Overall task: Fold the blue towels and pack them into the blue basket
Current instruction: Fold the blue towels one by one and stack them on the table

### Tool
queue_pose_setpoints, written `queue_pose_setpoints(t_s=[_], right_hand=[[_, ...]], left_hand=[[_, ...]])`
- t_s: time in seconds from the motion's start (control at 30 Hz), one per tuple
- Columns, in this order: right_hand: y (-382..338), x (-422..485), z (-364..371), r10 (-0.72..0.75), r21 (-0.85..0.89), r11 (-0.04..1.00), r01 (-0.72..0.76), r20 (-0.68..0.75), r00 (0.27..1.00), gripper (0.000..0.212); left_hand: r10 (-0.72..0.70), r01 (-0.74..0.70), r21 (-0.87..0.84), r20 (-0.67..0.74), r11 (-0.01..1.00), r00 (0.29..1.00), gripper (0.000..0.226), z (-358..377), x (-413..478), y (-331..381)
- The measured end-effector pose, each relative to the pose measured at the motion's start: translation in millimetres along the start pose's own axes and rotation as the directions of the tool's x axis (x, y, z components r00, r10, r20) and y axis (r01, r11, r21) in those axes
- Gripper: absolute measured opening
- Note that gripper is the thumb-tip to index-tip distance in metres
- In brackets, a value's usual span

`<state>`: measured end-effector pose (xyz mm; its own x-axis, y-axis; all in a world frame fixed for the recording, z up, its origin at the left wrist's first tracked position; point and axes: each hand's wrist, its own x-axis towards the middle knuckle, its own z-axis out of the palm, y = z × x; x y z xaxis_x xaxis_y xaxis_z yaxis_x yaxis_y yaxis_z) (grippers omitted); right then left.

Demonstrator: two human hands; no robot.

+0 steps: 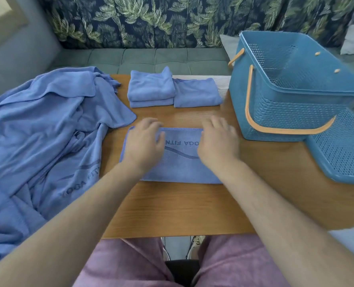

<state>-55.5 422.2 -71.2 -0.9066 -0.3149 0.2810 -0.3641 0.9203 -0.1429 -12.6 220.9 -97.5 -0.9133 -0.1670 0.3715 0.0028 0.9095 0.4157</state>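
Note:
A half-folded blue towel [180, 168] with dark lettering lies flat on the wooden table [182, 208] in front of me. My left hand [144, 145] rests on its left part and my right hand [218, 143] on its right part, fingers reaching toward the far edge. Behind it sit a stack of two folded towels [151, 88] and one more folded towel [195, 93] beside them. A heap of unfolded blue towels [47, 131] covers the table's left side. The blue basket [292, 90] with orange handles stands at the right, with nothing visible inside.
The basket's perforated blue lid [344, 150] lies flat at the table's right edge, partly under the basket. A grey-green sofa [151, 59] with leaf-patterned cushions runs behind the table. My lap in pink trousers shows below the near edge.

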Motion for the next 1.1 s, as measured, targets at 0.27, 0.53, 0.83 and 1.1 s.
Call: queue_pose_setpoints(t_s=[0.27, 0.53, 0.83, 1.1], right_hand=[[-12, -30, 42, 0.060, 0.081, 0.993, -0.089, 0.309, 0.949, 0.058], [20, -33, 32, 0.181, -0.104, 0.982, -0.157, 0.281, 0.943, 0.062], [-68, -60, 13, -0.068, 0.108, 0.993, 0.046, 0.216, 0.974, 0.035], [-16, -53, 4, -0.140, 0.272, 0.958, 0.092, 0.162, 0.977, 0.028]], left_hand=[[-0.099, 0.058, 0.140, 0.301, 0.988, 0.948, 0.055, 21, -26, -1], [-0.086, 0.005, 0.233, 0.341, 0.972, 0.936, 0.060, -2, -21, -36], [0.085, -0.183, 0.199, 0.420, 0.963, 0.904, 0.071, -6, -23, -20], [0.085, -0.150, 0.200, 0.303, 0.968, 0.949, 0.060, -32, -66, 3]])
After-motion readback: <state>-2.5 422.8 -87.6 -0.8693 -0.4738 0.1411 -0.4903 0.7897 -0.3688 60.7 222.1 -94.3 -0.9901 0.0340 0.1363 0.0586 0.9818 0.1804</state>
